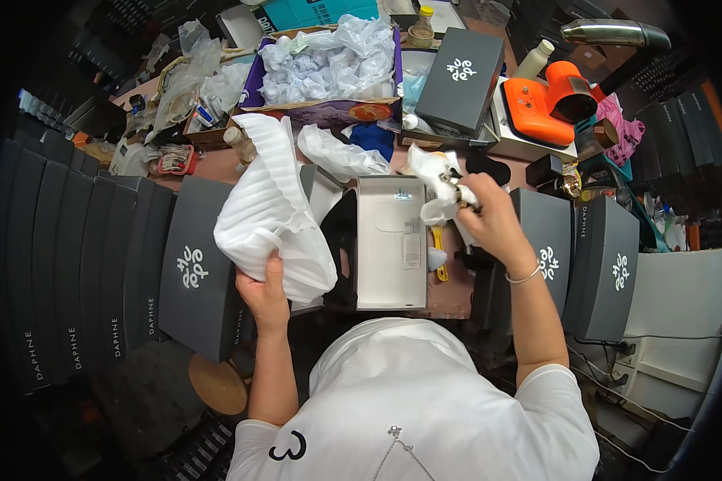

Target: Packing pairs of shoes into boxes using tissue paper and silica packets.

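My left hand (265, 297) is closed round the lower edge of a large white ribbed packing sheet (265, 212), thin and soft, which stands up and hides part of the table behind it. Between the fingers of my right hand (496, 218) is a crumpled white bundle (435, 178) with dark and shiny bits; what is inside it I cannot make out. An open, pale-lined shoebox (389, 248) lies between my hands, with small printed labels inside. A yellow-handled tool (440, 255) lies just right of the box, below the bundle.
Closed dark grey shoeboxes stand on both sides, one (196, 272) beside my left arm and another (610, 272) at the right. A purple carton (329, 112) of crumpled white paper stands at the back. Right of it are a grey box (460, 80) and an orange machine (537, 108).
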Tool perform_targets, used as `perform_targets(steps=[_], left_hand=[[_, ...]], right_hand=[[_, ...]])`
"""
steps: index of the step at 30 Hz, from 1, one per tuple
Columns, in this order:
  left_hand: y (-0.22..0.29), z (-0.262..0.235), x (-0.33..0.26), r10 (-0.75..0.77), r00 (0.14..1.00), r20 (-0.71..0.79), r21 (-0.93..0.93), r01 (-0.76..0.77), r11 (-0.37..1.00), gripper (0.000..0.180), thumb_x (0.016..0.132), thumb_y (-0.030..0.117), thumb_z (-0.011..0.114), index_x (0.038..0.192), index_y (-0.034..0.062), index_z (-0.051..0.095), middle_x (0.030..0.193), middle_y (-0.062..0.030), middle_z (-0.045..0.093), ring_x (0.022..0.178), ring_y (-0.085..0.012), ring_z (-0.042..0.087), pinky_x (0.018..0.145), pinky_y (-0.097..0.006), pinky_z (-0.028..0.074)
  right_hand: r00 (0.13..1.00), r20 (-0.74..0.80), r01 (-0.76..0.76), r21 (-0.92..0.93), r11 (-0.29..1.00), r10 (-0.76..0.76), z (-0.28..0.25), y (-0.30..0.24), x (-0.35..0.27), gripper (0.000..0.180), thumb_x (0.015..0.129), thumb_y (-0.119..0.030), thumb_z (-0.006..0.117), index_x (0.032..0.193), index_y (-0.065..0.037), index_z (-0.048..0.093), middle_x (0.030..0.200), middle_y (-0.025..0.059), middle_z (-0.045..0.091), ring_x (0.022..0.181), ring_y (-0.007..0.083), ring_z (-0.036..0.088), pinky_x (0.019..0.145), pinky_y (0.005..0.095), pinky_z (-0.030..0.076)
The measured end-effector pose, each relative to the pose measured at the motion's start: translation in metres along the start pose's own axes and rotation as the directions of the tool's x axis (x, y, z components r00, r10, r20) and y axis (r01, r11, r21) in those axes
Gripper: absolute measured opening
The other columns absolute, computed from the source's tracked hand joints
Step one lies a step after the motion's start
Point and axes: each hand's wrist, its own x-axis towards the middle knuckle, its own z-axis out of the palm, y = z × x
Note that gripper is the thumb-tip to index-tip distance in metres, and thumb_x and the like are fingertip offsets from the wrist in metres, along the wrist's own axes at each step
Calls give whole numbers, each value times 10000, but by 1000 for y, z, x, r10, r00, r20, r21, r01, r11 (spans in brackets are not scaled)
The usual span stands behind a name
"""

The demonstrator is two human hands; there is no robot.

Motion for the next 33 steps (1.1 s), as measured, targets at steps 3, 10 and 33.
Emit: perform_targets(steps=[3,10,33], left_hand=[[4,11,-2,2,1000,18,7,-2,1000,373,874,154,657,1153,-66,543,1105,-107,605,993,-162,563,905,-309,428],[6,25,-1,-41,999,23,29,40,999,387,878,175,661,1150,-73,543,1086,-114,613,982,-168,568,890,-308,435],[-5,23,12,-79,993,88,-184,94,978,612,1014,476,291,1344,-26,404,1285,-149,504,1152,-242,519,983,-354,411]], right_hand=[[997,44,-50,-172,984,58,-16,44,9,409,716,-47,619,1119,-18,555,1008,205,565,961,374,560,824,405,463],[896,437,104,-37,994,-78,71,17,-70,394,755,-78,630,1131,10,555,1040,196,600,998,367,584,864,435,478],[925,-236,359,797,-486,297,19,77,-70,517,950,-399,525,1337,-60,475,1359,135,505,1210,306,521,975,522,457]])
